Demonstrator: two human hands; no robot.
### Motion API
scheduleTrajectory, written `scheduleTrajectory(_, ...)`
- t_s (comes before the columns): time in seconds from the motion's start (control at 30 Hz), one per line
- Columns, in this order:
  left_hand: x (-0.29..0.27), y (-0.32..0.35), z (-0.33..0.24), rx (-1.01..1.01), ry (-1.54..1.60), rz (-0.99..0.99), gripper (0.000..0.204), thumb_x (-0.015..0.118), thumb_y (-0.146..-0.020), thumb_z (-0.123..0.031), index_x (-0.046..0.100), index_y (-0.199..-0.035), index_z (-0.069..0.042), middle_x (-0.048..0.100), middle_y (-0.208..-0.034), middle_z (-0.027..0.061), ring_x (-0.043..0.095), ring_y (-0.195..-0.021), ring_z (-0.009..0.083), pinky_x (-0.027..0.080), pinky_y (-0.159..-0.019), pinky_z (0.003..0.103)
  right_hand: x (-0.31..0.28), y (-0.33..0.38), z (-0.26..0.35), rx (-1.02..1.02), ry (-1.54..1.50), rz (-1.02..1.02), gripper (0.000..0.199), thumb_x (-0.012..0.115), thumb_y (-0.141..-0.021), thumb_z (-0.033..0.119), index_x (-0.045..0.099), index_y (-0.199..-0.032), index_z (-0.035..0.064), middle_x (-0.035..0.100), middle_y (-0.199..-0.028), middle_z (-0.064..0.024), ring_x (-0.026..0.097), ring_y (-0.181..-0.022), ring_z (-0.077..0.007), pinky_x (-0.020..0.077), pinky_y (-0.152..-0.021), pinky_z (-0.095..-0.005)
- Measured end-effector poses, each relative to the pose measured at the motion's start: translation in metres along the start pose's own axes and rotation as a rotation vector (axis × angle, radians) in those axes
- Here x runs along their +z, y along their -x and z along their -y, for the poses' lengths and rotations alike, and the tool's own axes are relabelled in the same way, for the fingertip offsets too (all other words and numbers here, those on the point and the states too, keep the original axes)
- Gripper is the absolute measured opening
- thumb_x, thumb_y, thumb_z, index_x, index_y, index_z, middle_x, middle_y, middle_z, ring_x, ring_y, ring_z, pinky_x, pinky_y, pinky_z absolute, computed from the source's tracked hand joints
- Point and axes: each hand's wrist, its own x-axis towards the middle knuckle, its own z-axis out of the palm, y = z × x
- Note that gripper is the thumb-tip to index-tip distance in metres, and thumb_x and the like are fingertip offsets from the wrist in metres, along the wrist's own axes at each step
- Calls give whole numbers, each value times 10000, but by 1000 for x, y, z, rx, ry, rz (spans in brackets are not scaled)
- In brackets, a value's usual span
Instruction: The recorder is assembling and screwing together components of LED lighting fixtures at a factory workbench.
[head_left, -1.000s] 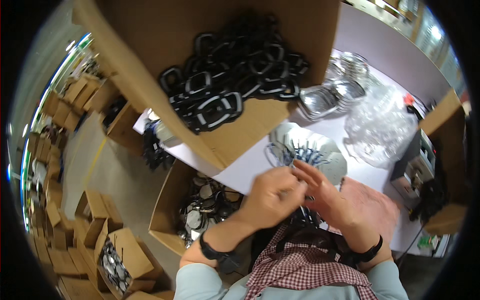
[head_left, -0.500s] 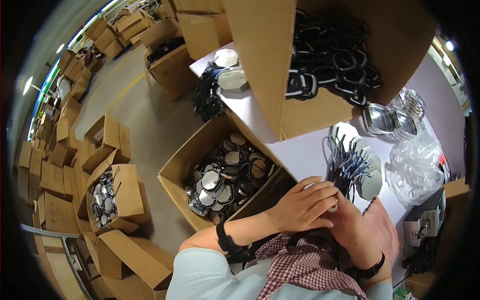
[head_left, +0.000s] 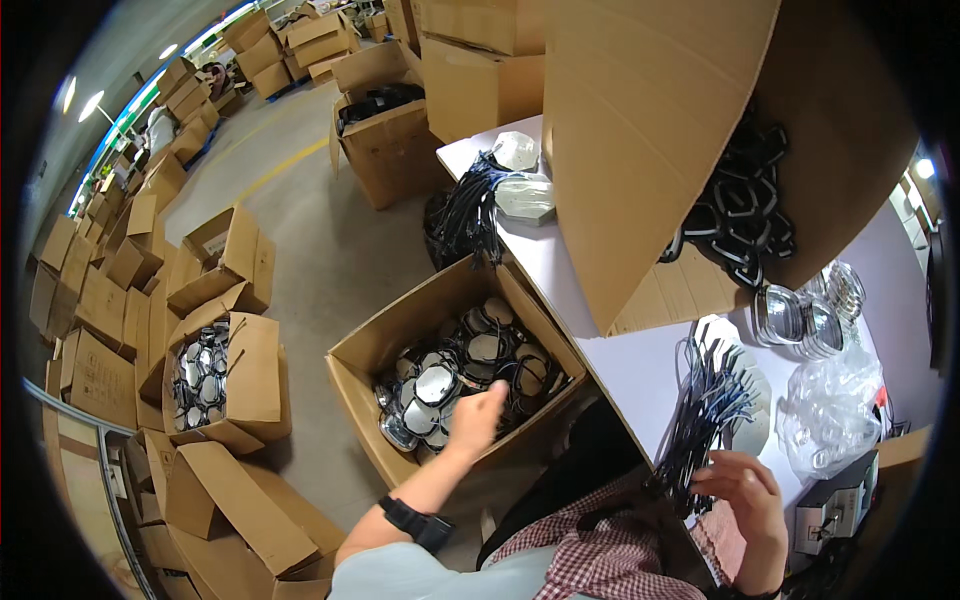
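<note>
My left hand (head_left: 478, 415) reaches down over an open cardboard box (head_left: 350, 372) on the floor, fingers loose just above the round and oval mirrors (head_left: 440, 385) piled inside; I see nothing in it. My right hand (head_left: 745, 498) rests at the edge of the white table (head_left: 620, 370). Its fingers are spread and touch the lower end of a bundle of black wire pieces (head_left: 705, 405). That bundle lies over pale oval mirror plates. A black band is on my left wrist.
A big tilted carton (head_left: 650, 150) on the table holds black frames (head_left: 740, 215). Beside it are a row of shiny mirrors (head_left: 800, 320) and a clear plastic bag (head_left: 835, 410). More wires (head_left: 465, 215) and plates lie at the table's far end. Many cartons (head_left: 225, 370) crowd the floor to the left.
My hands were together over my lap; my left hand has since swung out left and down over the floor box. My right hand stays by the wire bundle. My view turned left.
</note>
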Motion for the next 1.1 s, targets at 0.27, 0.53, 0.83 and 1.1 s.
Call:
scheduleTrajectory(0.27,-102,-213,58,-391,-15,-70,535,511,-1018,-580,648,-1052,-64,613,-838,82,580,-733,224,477,-594,428,-26,34,-17,-169,-32,-324,537,531,-1044,421,589,-1316,-38,720,-1044,-169,717,-921,-284,577,-855,-436)
scheduleTrajectory(0.53,-201,-363,-29,-23,195,-319,346,592,-1011,-463,663,-1137,-149,650,-956,18,581,-723,136,456,-573,299,-37,46,-20,-140,-183,-368,507,621,-1015,323,589,-1310,-88,696,-1144,-214,699,-1033,-333,576,-891,-474)
scheduleTrajectory(0.83,-58,-157,-145,976,215,-599,270,552,-1067,-181,537,-1243,23,554,-1191,89,512,-1025,160,436,-934,313,-38,59,-6,-29,97,-502,304,627,-990,41,643,-1283,-39,693,-1192,-155,684,-1087,-244,569,-930,-368)
scheduleTrajectory(1.1,144,30,-214,1380,-259,879,232,766,-814,-107,716,-1038,-73,673,-1100,93,611,-1045,322,479,-922,445,-62,90,-38,-105,141,-605,321,639,-1007,119,636,-1288,-36,714,-1110,-132,693,-975,-169,569,-834,-290)
